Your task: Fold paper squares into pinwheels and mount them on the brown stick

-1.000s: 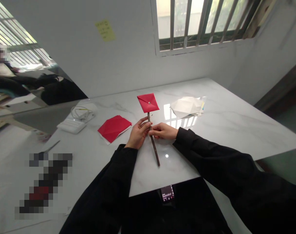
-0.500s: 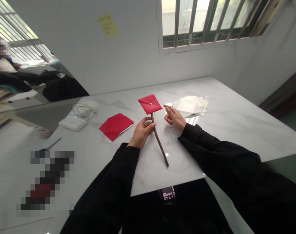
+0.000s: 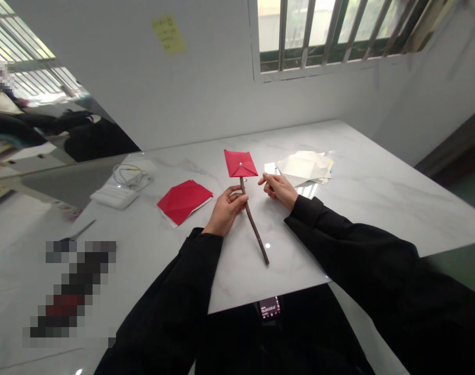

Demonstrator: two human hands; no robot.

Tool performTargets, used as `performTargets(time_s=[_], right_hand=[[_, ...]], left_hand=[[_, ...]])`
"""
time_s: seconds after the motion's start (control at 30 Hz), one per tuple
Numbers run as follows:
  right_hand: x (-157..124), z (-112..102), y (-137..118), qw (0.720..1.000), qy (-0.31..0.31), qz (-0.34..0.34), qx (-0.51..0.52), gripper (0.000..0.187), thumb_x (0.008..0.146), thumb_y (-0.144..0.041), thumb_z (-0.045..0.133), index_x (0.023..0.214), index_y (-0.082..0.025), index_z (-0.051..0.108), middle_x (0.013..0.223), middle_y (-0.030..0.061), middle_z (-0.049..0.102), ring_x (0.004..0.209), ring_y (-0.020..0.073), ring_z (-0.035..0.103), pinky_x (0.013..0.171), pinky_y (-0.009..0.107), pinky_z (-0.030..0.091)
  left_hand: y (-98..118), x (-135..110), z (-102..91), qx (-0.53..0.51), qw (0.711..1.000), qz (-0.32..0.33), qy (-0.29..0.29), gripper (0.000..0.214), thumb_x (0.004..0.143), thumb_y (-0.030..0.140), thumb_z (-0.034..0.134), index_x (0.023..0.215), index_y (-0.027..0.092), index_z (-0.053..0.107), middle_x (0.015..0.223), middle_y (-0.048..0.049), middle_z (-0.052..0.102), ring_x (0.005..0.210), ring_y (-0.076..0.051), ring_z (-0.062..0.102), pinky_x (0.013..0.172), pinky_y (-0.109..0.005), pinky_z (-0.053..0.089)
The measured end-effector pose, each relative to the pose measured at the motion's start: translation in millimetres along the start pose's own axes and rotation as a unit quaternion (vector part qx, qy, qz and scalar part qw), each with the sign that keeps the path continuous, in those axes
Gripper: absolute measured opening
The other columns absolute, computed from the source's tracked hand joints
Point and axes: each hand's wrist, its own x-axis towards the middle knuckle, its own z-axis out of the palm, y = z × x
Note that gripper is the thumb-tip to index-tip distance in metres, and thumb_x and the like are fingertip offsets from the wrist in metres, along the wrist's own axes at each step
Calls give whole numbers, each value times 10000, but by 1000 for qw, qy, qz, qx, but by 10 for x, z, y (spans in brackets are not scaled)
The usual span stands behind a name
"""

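While the L hand [image 3: 225, 211] grips the dark twig stem [image 3: 253, 224] w/ fingers curled round it, just below the red paper square [image 3: 240, 163] fixed at its top, the R hand [image 3: 277, 190] is half open and empty, fingertips nr the stem but not touching. Stem tilts, lower end angled toward the person over the white marble bench [image 3: 358, 208]. Folded red paper [image 3: 183, 202] lies left of the hands, folded white paper stack [image 3: 303, 166] right; white box [image 3: 113, 198] and coiled cable [image 3: 130, 177] further left.
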Motion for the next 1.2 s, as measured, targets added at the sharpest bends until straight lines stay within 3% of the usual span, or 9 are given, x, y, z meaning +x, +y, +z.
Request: performTargets(time_s=[0.13, 0.23, 0.33, 0.57, 0.67, 0.73, 0.83, 1.03, 1.2], right_hand=[[3, 6, -7, 998, 47, 19, 21, 447, 997, -582, 697, 1197, -195, 595, 582, -82, 522, 440, 83, 342, 443, 196, 252], [-2, 15, -17, 997, 56, 24, 37, 562, 1029, -545, 659, 1449, -207, 500, 612, -80, 551, 450, 92, 370, 446, 184, 248], [-22, 32, -46, 998, 40, 20, 36, 577, 1059, -542, 597, 1507, -195, 488, 624, -71, 554, 455, 94, 379, 441, 182, 248], [-55, 62, -101, 999, 33, 33, 23, 540, 1056, -632, 549, 1385, -206, 579, 613, -68, 540, 434, 93, 341, 437, 205, 222], [-35, 42, -69, 1000, 1, 26, 10, 629, 1009, -774, 528, 1072, -172, 701, 547, -61, 460, 437, 94, 304, 440, 231, 206], [-16, 29, -38, 1000, -11, 23, -4, 722, 968, -865, 498, 784, -184, 655, 496, -60, 373, 437, 93, 286, 441, 246, 202], [2, 26, -7, 1000, 1, 17, -2, 738, 925, -900, 535, 699, -200, 594, 498, -60, 362, 432, 87, 289, 432, 245, 197], [7, -6, -26, 999, 42, 2, 7, 568, 1028, -683, 582, 1272, -174, 647, 604, -76, 489, 446, 88, 331, 434, 209, 245], [53, -180, -57, 992, 92, -58, -65, 714, 1029, -660, 606, 1571, -205, 514, 666, -62, 555, 501, 106, 407, 467, 223, 299]], left_hand=[[-3, 1, -9, 4, 1000, 1, -1, 609, 608, 350, 1005, 1107, 200, 688, 859, 8, 692, 755, -122, 612, 711, -250, 462], [-11, 3, -18, 4, 1000, 0, -1, 612, 610, 349, 1004, 1112, 201, 686, 864, 8, 695, 753, -118, 605, 711, -246, 458], [-13, 2, -19, 5, 1000, 1, 2, 613, 604, 344, 1003, 1111, 202, 688, 855, 10, 691, 757, -123, 607, 710, -248, 456], [26, -28, -1, 14, 1000, -1, 1, 584, 624, 343, 987, 1104, 198, 689, 868, 2, 694, 774, -136, 624, 727, -263, 460], [38, -35, 1, 16, 1000, -1, 0, 586, 624, 347, 983, 1109, 199, 688, 867, 3, 691, 780, -140, 628, 735, -268, 464], [39, -34, 1, 16, 1000, 0, 0, 589, 625, 350, 982, 1112, 200, 686, 862, 5, 688, 774, -139, 624, 735, -267, 462], [35, -30, 1, 15, 1000, -1, 0, 598, 618, 355, 985, 1109, 201, 681, 856, 8, 688, 764, -136, 618, 726, -264, 456], [33, -30, -19, 19, 1000, -9, -14, 599, 624, 352, 989, 1122, 196, 694, 855, 4, 685, 775, -135, 604, 720, -255, 446], [45, -47, -34, 52, 997, -21, -61, 539, 675, 331, 975, 1131, 186, 727, 856, -4, 672, 754, -128, 568, 696, -255, 419]])
